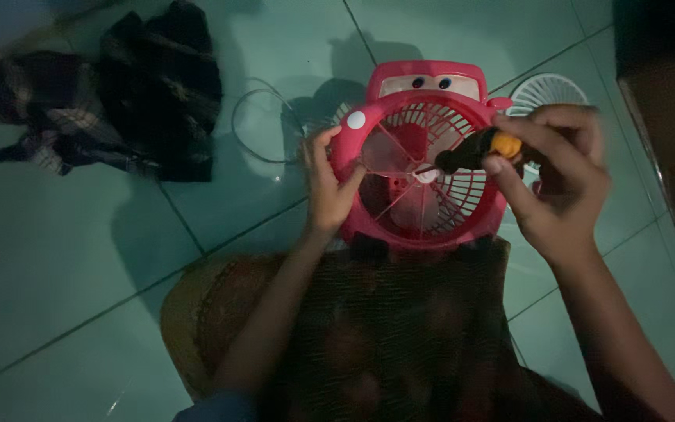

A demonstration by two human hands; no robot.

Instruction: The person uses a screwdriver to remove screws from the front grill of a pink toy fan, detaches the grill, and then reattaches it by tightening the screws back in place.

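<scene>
Two hands at work: we are clamping our left hand [328, 187] on the red fan [423, 156] rim while our right hand [560, 176], closed round the screwdriver [470, 152], is angling it leftward into the hub.

fans: one red fan [423, 164]
screwdrivers: one [474, 152]
white grilles: one [544, 92]
cloth heaps: one [111, 98]
cardboard boxes: one [669, 133]
cables: one [263, 125]
</scene>
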